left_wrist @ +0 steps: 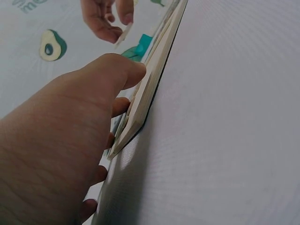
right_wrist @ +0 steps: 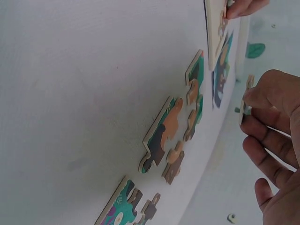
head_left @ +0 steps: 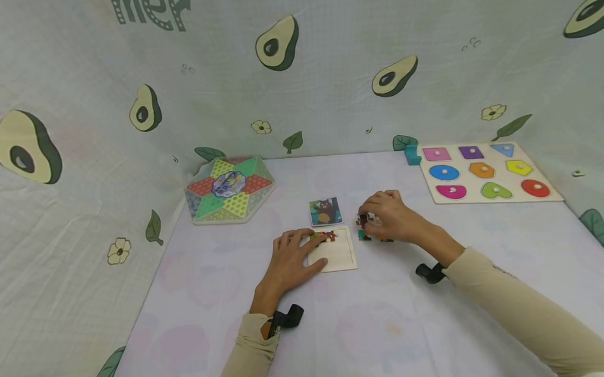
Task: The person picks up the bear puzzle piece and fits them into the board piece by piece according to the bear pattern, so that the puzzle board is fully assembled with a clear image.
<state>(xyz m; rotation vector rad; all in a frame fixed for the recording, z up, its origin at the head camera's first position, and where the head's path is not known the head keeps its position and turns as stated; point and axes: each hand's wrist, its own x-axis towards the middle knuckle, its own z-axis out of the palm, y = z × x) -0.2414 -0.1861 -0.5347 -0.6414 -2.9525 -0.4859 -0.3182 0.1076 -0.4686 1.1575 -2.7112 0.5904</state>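
A shallow wooden puzzle tray (head_left: 340,258) lies on the table, with a few coloured puzzle pieces (head_left: 330,237) along its top edge. My left hand (head_left: 290,261) rests at the tray's left side, its index finger stretched over those pieces and its thumb on the lower part of the tray. To the right, my right hand (head_left: 390,217) pinches a puzzle piece (right_wrist: 247,96) between thumb and fingers, raised over several loose puzzle pieces (right_wrist: 161,133). These loose pieces show brown, black and green artwork; in the head view the hand partly covers them.
Just behind the tray lies a square bear picture (head_left: 325,211). A patterned hexagonal box (head_left: 215,209) stands at the back left. A knobbed shape board (head_left: 463,176) lies at the back right, with a teal block (head_left: 412,155) at its corner. Avocado-print cloth hangs behind.
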